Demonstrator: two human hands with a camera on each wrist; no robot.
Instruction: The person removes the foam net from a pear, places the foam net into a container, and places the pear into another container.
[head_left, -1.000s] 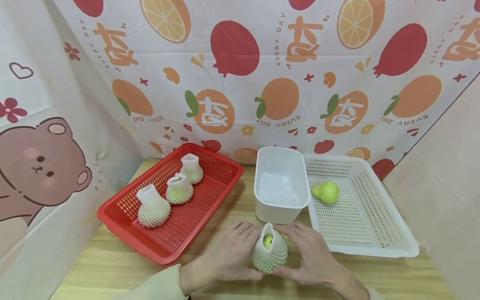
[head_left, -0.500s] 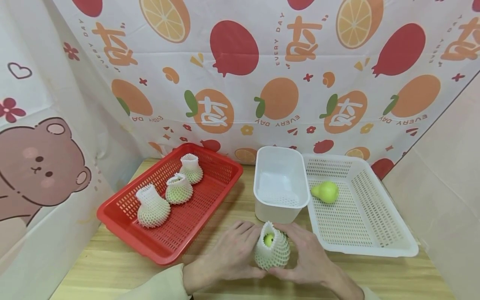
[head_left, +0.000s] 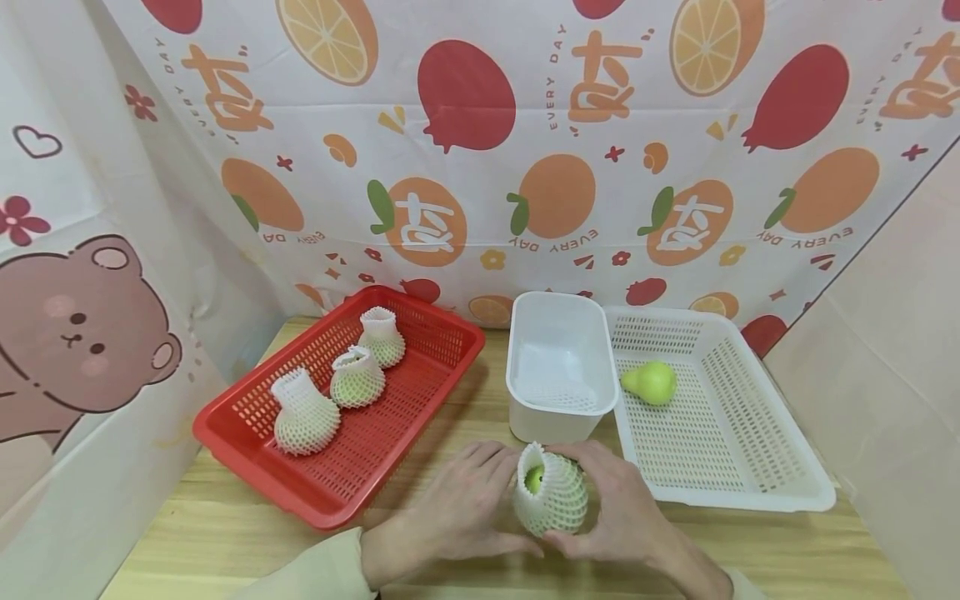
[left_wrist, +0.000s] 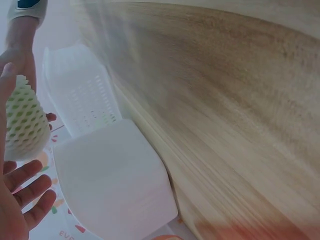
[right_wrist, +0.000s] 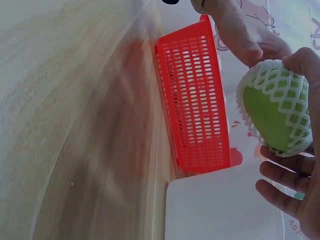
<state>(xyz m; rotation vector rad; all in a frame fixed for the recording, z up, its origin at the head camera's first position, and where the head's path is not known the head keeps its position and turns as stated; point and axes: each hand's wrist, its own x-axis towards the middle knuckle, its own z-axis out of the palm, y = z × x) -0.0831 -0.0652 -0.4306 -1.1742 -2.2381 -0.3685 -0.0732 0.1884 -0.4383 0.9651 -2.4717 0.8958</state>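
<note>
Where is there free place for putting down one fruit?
Bare: the right side of the red basket, beside three netted fruits; the white basket, right of the green pear; tabletop between the red basket and white bin. Crowded: the front middle, where the left hand and right hand flank a net-wrapped fruit.

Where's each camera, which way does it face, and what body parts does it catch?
Head: on the person's head, facing forward and down at the netted pear; left hand, right hand and sleeves show.
Left wrist: on that wrist, tipped sideways, facing the white bin and white basket; left-hand fingers and the right hand show.
Right wrist: on that wrist, likewise tipped, facing the red basket and white bin; right-hand fingers and the left hand show.
Both wrist views share the netted pear and table.
</note>
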